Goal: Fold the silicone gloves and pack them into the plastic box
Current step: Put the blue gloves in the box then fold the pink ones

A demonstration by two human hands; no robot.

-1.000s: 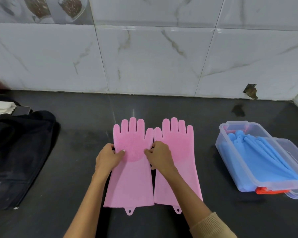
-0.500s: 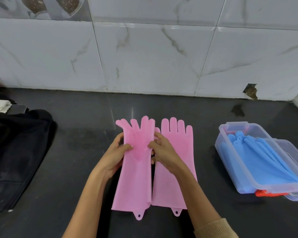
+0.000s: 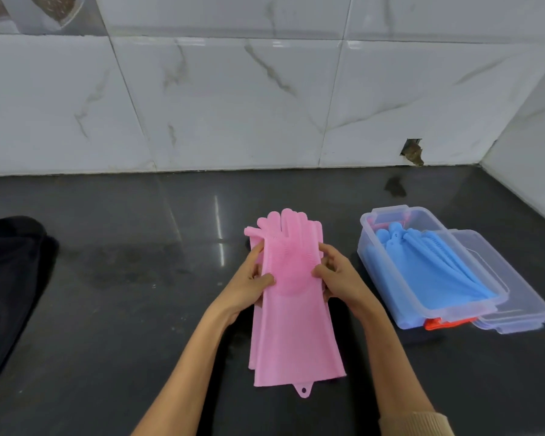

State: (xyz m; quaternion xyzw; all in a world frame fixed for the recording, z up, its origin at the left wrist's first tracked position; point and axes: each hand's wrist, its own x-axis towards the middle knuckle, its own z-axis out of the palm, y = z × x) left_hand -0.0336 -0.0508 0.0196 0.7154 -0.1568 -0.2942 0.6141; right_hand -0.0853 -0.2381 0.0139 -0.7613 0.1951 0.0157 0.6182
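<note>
Dark counter (image 3: 107, 309), frame centre: left hand (image 3: 249, 286) and right hand (image 3: 340, 278) pinch the stacked pink gloves (image 3: 296, 325), fingers curled at the edges, aligning them for folding.

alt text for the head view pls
Two bare hands, left hand and right hand, hold stacked pink silicone gloves over a dark countertop. To the right, a clear plastic box holds blue silicone gloves.

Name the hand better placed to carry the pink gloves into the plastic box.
Right, probably. The right hand grips the stacked pink gloves on the edge facing the plastic box, which sits open to that side. The left hand would have to cross over.
</note>
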